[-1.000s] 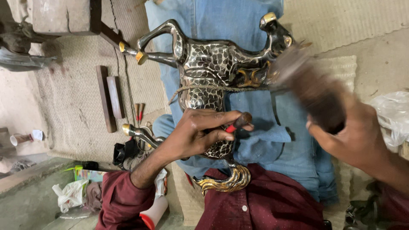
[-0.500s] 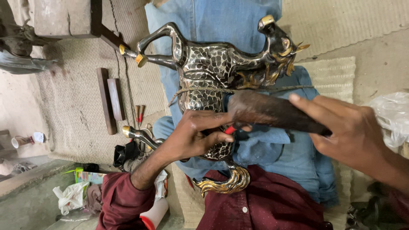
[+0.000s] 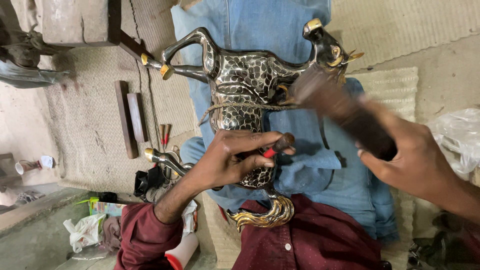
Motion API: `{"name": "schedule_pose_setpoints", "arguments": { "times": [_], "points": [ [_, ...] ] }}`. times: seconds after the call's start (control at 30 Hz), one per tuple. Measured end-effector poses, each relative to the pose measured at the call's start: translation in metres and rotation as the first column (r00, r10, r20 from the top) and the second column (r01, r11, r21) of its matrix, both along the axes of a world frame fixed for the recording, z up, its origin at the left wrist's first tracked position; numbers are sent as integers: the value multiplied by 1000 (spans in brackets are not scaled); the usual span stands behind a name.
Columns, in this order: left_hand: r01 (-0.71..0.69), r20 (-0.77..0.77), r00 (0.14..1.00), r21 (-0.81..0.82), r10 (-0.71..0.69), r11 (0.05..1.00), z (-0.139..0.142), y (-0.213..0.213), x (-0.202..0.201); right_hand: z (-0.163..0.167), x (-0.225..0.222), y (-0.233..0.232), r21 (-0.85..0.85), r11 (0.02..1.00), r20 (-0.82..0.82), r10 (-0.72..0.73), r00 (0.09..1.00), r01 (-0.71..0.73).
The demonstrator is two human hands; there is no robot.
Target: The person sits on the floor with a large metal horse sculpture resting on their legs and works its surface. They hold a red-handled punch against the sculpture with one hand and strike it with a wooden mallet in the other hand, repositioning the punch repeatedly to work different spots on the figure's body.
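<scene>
A black and silver metal horse figure (image 3: 245,85) with gold hooves and tail lies across my lap on blue jeans (image 3: 280,30). My left hand (image 3: 230,157) rests on the figure's body and pinches a small red-handled chisel (image 3: 278,146) against it. My right hand (image 3: 417,162) grips a dark wooden mallet (image 3: 340,107), blurred in motion, raised above and right of the chisel head. A cord (image 3: 235,106) runs around the figure's belly.
Two wooden blocks (image 3: 131,117) and two small red-tipped tools (image 3: 164,134) lie on the woven mat (image 3: 90,115) at left. A wooden bench (image 3: 75,20) stands top left. Plastic bags (image 3: 457,137) sit at right, and clutter and a white cup (image 3: 182,250) at bottom left.
The mallet swung down onto the chisel half a second ago and has risen again to the upper right. My left hand and the chisel stay on the figure.
</scene>
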State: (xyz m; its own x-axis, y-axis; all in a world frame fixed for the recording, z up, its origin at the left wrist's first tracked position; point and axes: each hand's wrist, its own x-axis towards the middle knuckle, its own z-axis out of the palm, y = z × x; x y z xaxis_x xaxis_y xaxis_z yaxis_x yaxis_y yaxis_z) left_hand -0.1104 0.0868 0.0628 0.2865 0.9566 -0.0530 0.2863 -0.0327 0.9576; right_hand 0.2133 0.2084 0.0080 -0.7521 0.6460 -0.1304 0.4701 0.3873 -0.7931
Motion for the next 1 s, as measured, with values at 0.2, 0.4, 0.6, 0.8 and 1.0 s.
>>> {"name": "schedule_pose_setpoints", "arguments": {
  "times": [0.2,0.4,0.6,0.8,1.0],
  "points": [
    [15,-19,1000,-42,-16,999,4,1,-1,-1,1,-3,-87,996,47,-6,999,11],
    [12,-1,1000,-28,-12,1000,5,3,1,2,-5,-6,50,997,-23,-53,998,54],
    [4,7,1000,-38,-3,999,4,3,2,1,-9,-9,0,996,24,-86,996,86],
    [9,11,1000,14,-9,1000,2,2,-1,-4,-3,-5,161,986,-98,-27,995,42],
    [-17,-100,995,1,17,1000,-1,1,0,-3,-4,-3,83,996,-11,-15,1000,16]
  ]
}}
